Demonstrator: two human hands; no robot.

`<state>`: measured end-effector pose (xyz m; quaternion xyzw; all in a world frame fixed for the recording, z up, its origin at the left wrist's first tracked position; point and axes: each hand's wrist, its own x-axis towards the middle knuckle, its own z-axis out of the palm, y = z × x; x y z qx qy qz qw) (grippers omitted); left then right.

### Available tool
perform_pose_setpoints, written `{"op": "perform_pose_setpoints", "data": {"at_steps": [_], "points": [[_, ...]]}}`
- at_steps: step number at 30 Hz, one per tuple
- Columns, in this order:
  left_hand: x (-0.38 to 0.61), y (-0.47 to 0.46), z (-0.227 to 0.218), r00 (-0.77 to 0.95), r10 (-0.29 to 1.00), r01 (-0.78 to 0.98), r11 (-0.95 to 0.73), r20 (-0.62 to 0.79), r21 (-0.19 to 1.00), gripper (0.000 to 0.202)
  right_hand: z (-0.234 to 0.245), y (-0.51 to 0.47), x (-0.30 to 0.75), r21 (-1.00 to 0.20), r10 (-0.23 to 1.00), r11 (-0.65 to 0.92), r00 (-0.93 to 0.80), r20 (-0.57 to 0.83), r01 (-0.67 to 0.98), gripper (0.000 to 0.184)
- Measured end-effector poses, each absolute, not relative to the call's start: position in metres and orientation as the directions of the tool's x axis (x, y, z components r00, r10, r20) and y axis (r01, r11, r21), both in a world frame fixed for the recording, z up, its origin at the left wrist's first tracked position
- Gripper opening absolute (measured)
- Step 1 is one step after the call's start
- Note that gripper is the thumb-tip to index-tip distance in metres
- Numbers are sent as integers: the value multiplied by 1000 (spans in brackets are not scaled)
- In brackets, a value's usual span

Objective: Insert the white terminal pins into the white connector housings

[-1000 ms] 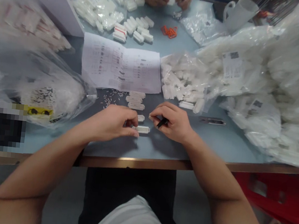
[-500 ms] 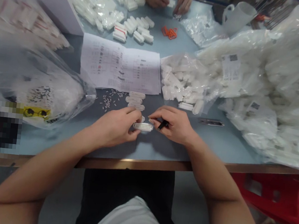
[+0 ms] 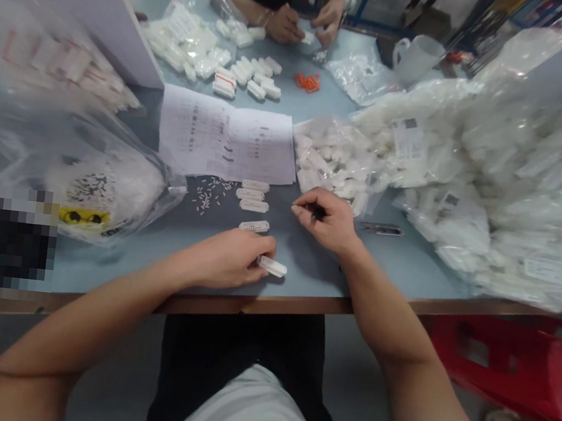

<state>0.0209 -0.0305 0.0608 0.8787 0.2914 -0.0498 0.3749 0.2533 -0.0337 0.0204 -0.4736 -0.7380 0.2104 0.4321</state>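
Near the table's front edge, my left hand (image 3: 236,258) grips a white plastic connector housing (image 3: 273,267) between thumb and fingers. The housing tilts slightly, its right end free. My right hand (image 3: 327,221) is up and to the right, apart from the housing. Its fingers are curled around a small black tool (image 3: 318,211), mostly hidden, so its kind is unclear. Just beyond my left hand lies another white connector housing (image 3: 254,226). Further up, several more form a short stack of rows (image 3: 254,206). Tiny white pins (image 3: 207,196) are scattered to their left.
Printed sheets (image 3: 229,135) lie beyond the housings. Bags of white parts (image 3: 339,156) crowd the right, and a clear bag (image 3: 113,179) stands left. Thread snips (image 3: 383,228) rest right of my hand. Across the table, a co-worker's hands (image 3: 305,25) handle a white part.
My left hand has brought the housing nearer the table edge and tilted it. My right hand has drawn away from it, up and slightly right. The camera view has shifted.
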Motion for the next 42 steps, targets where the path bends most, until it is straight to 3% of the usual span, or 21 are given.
{"op": "perform_pose_setpoints", "data": {"at_steps": [4,9,13,19,24,29,42], "points": [[21,-24,47,818,507,562,-598,-273,572,11,23,-33,250,-703,890,435,-153,429,563,7],[14,-1,42,841,488,518,-605,-232,605,17,46,-34,236,-679,870,478,-198,451,557,8],[19,4,48,843,495,511,-613,-211,603,14,61,-24,222,-730,876,470,-164,453,497,9],[22,1,49,720,694,518,-522,-15,677,15,41,-10,216,-837,923,371,-57,381,401,12],[7,2,37,496,863,533,-390,97,751,22,32,-19,223,-742,867,498,-272,417,450,5],[3,2,27,490,857,525,-434,158,732,20,35,-26,220,-667,821,570,-315,475,480,8],[5,-8,26,546,773,518,-614,323,596,12,31,-29,218,-708,854,510,-384,350,489,9]]}}
